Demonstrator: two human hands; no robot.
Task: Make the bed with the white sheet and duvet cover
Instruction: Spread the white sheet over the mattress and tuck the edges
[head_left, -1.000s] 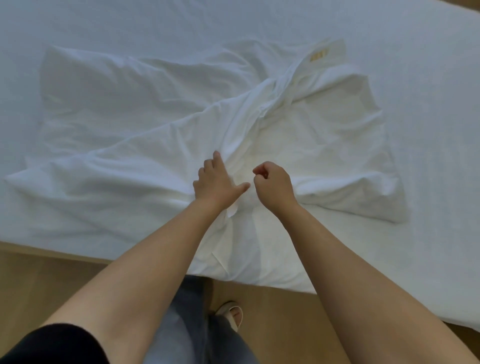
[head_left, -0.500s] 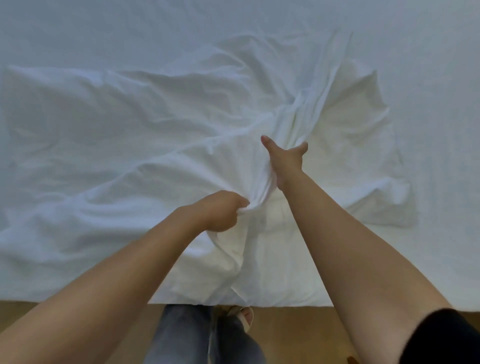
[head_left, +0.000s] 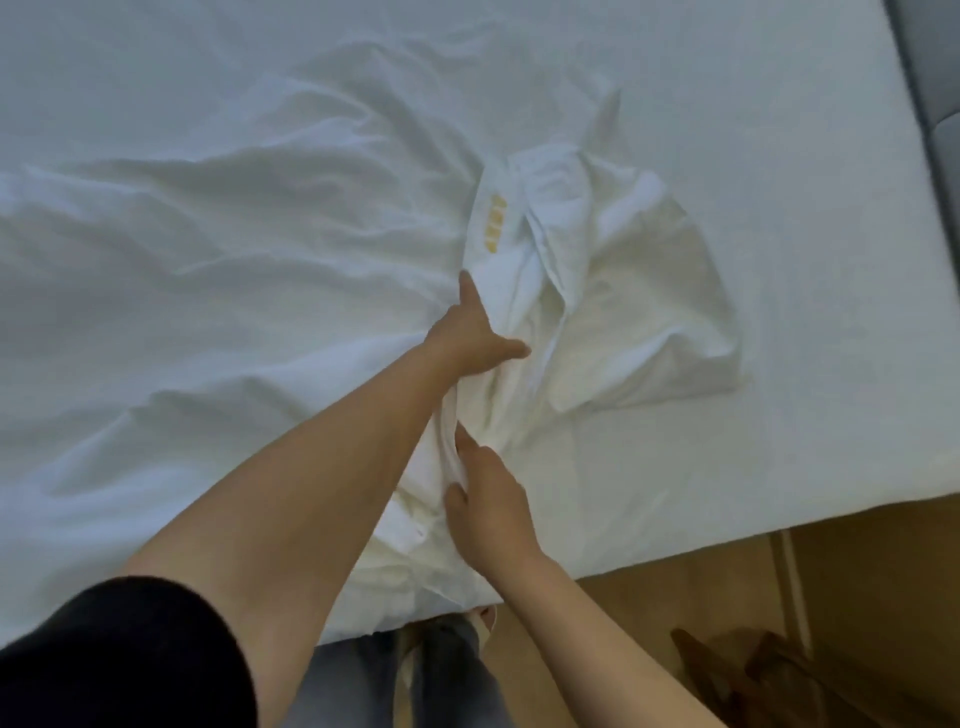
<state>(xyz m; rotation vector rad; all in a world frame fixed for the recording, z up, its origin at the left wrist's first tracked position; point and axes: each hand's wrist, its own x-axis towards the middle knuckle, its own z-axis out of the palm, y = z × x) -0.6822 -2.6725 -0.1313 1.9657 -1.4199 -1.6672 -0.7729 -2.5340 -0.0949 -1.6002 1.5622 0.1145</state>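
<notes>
A crumpled white duvet cover (head_left: 291, 249) lies spread over the bed, with a small yellow label (head_left: 493, 223) near a bunched fold. My left hand (head_left: 470, 332) reaches forward onto that fold just below the label, index finger straight and thumb spread to the right; its other fingers are hidden by the cloth. My right hand (head_left: 491, 501) is closer to me near the bed's edge and pinches a gathered ridge of the cover between thumb and fingers. The white sheet (head_left: 779, 270) covers the mattress underneath.
The bed's near edge runs diagonally across the lower right, with wooden floor (head_left: 675, 597) below it. A grey padded headboard (head_left: 935, 104) shows at the far right. A dark wooden object (head_left: 753, 680) stands on the floor. My jeans-clad legs (head_left: 415, 680) are against the bed.
The view has swung right. My left hand has let go of the cloth and reached forward to the fold, while my right hand pulled back and took hold of the bunched ridge.
</notes>
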